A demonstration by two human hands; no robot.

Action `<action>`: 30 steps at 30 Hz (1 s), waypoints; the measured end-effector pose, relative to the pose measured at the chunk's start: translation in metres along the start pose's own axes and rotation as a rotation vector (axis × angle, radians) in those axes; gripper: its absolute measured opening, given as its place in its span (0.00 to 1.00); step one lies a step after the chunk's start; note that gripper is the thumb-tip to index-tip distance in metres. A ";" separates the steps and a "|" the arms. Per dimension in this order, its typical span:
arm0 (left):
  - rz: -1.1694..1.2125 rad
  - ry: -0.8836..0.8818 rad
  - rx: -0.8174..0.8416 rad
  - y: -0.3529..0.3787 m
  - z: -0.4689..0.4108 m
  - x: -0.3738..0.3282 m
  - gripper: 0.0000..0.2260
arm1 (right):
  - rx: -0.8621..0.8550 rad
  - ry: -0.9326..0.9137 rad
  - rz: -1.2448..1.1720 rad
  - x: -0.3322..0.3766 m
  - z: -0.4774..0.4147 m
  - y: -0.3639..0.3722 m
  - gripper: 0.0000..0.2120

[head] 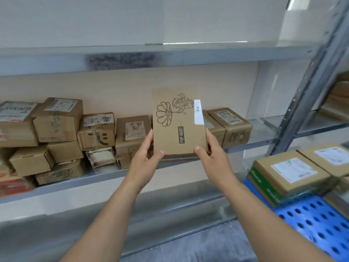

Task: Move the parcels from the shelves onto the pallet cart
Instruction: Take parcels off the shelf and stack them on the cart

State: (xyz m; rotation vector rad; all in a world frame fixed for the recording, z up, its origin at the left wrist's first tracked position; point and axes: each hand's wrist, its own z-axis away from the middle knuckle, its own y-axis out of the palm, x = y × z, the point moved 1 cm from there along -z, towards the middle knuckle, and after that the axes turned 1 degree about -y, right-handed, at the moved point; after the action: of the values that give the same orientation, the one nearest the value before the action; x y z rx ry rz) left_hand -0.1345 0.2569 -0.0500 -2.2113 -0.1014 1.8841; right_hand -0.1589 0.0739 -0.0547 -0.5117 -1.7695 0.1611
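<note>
Parcel [177, 129] gripped upright between left hand [144, 159] and right hand [214, 157].

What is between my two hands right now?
The POP MART parcel, left hand gripping its lower left edge, right hand its lower right; head view shows it.

The held parcel [177, 125] stands upright at the front of the middle shelf [264, 140], with the left hand [145, 159] on its left edge and the right hand [213, 156] on its right edge. Behind it on that shelf, stacked parcels [56, 120] fill the left side and two parcels [232, 127] sit side by side to the right. An upper shelf [188, 55] runs above. At the lower right, past the shelf post [306, 95], the pallet cart [317, 224] carries flat parcels [289, 173].
</note>
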 end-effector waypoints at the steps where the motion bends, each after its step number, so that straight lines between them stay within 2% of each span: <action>1: -0.002 0.004 0.013 0.008 0.005 -0.001 0.29 | -0.026 0.010 0.009 -0.003 0.008 -0.008 0.26; 15: 0.008 0.101 0.301 0.114 0.060 -0.013 0.30 | -0.284 0.070 0.090 -0.043 0.115 -0.106 0.27; 20: 0.038 0.135 0.420 0.152 0.071 -0.016 0.29 | -0.420 0.138 0.114 -0.059 0.154 -0.132 0.30; 30: 0.055 0.147 0.767 0.228 0.081 -0.015 0.30 | -0.705 0.344 0.154 -0.087 0.219 -0.162 0.30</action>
State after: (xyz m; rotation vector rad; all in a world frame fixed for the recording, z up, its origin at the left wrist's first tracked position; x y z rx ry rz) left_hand -0.2384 0.0433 -0.0979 -1.7953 0.6070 1.4256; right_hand -0.3925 -0.0723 -0.1294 -1.1098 -1.4138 -0.4400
